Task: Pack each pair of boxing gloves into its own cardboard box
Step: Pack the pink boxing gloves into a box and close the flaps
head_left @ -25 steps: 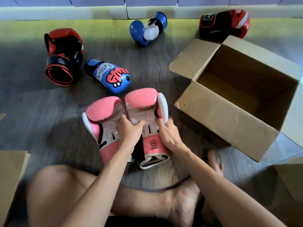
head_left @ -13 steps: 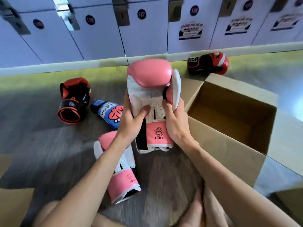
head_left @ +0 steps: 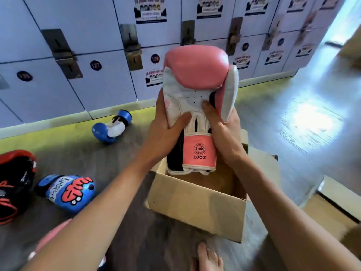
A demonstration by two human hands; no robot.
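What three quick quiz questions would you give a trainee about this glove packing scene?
1. True or false: the pink glove is held upright with its cuff pointing down at the open box.
2. How many hands grip the pink glove? A none, B one, C both.
3. Fill in: the cuff is printed ___ OZ.

Key: 1 true. 2 C, the left hand and right hand. 3 10.
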